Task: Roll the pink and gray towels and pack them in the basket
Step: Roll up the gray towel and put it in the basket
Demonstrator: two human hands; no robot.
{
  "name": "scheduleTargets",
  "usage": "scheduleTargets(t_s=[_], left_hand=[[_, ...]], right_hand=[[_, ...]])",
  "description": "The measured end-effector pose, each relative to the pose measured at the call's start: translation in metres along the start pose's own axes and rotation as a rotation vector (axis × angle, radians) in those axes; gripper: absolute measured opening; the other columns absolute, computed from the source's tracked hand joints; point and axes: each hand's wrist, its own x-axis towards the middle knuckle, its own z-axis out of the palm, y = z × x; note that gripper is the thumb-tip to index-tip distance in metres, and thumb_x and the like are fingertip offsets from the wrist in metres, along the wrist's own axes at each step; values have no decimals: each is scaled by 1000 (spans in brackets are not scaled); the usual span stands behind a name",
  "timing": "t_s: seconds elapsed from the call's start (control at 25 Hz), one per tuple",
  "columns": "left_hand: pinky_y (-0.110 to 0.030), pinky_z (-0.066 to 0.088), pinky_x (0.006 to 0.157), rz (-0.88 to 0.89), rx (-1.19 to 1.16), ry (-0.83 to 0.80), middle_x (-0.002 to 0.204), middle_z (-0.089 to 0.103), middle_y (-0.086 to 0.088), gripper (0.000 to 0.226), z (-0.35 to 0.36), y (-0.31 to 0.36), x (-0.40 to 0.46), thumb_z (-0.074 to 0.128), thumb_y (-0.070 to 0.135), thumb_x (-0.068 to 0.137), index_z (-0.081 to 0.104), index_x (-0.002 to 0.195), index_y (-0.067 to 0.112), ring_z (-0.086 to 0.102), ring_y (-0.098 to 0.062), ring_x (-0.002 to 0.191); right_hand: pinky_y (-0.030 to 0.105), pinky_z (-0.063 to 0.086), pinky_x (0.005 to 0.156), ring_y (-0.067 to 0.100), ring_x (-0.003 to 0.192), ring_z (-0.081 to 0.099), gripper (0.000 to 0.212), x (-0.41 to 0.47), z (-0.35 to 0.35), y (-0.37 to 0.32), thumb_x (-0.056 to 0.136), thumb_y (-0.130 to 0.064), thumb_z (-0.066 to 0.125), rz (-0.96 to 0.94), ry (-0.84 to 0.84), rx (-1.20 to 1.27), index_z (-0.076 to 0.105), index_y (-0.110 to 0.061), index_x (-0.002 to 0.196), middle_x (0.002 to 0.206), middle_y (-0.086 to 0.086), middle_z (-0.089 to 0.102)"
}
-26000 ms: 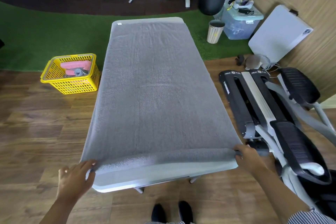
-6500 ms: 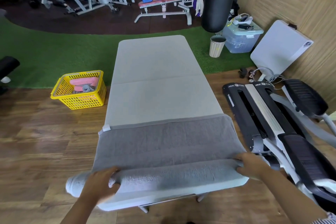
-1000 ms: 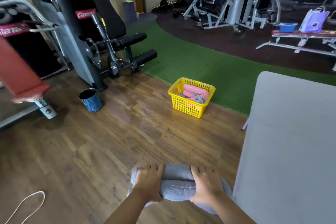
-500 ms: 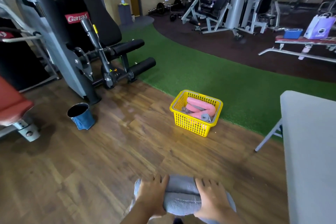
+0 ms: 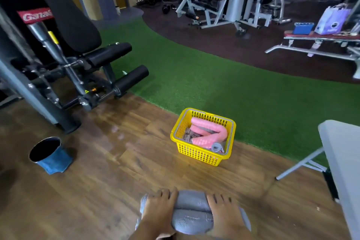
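Carried closer: the yellow basket [image 5: 202, 136], small and far ahead half a second earlier, now loomed larger and nearer the middle of the view, standing on the wood floor [image 5: 109, 171] just short of the green turf [image 5: 224, 91]. Held low at the bottom edge, a rolled gray towel [image 5: 191, 214], doubled over into a thick bundle, exactly as a moment before. Left hand [image 5: 158, 212] wrapped over its left part, fingers curled across the top; right hand [image 5: 224, 214] clamped likewise on the right part. Both hands apart from each other, towel showing between them. No rolling left for this piece, judging by the tight bundle.

Already inside the basket: a bent pink towel roll [image 5: 208, 132] and another gray roll [image 5: 217, 147] at the near right corner, with brownish-gray cloth beneath. Room apparently remaining along the left side, though not certain from this angle.

Gray bench [image 5: 342, 161] off at the right edge, its top bare where visible. Blue bucket [image 5: 49, 155] on the floor to the left, well apart from the basket. Still some floor between bundle and basket, so a few more steps and a lowering likely needed before packing.
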Motion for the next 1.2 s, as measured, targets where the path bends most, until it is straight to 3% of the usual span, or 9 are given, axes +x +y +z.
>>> scheduleTargets(t_s=[0.12,0.2,0.4,0.52,0.6,0.76,0.84,0.96,1.2], left_hand=[[-30,39,36,66,34,26,62,55,-1,96,-18,-18,81,65,51,13,49,101,15,52,-23,44],[-30,39,36,103,48,38,60,54,-4,96,-29,-25,134,67,49,12,48,100,15,52,-23,44],[-33,41,39,207,31,12,63,57,-2,108,-43,-30,241,60,52,1,49,102,16,55,-23,47],[-38,44,41,265,74,-4,67,58,-4,109,-29,-20,301,60,49,2,50,105,16,56,-24,51],[-39,45,43,309,117,6,72,60,-2,109,-3,-16,350,63,53,7,51,109,16,57,-24,54],[-37,46,47,365,204,121,80,61,-1,110,55,-12,455,67,56,12,53,113,17,60,-24,63],[-41,47,58,350,225,189,89,60,-1,107,81,-11,506,72,55,23,46,120,18,62,-27,75],[-43,42,81,329,222,283,115,53,-2,96,112,-13,571,70,54,55,31,136,20,54,-30,105],[-40,41,84,304,275,479,126,48,-1,94,168,-33,651,66,54,65,23,141,22,49,-26,111]], right_hand=[[38,39,55,20,55,60,101,65,-5,11,9,-50,69,85,-1,-5,46,-25,104,66,1,62],[35,32,59,22,53,59,101,108,-9,23,9,-38,78,116,30,14,46,-25,104,63,1,61],[38,25,64,23,57,61,100,185,-27,59,13,-54,64,190,0,52,47,-24,107,69,1,63],[38,25,65,23,63,61,101,229,-15,93,14,-60,51,196,31,35,48,-23,108,74,-1,63],[39,26,66,23,66,61,103,266,7,121,18,-62,52,186,54,1,48,-20,112,76,-1,62],[37,43,69,21,72,60,97,342,58,173,28,-65,57,125,234,-92,48,-18,113,83,-2,60],[36,49,66,23,76,59,98,386,88,201,28,-65,59,136,308,-111,50,-17,113,88,-1,59],[39,49,74,26,86,57,100,451,125,231,30,-62,65,141,375,-159,51,-13,116,98,2,58],[42,42,91,29,104,50,97,530,185,256,45,-59,65,85,513,-235,43,-12,127,115,6,53]])
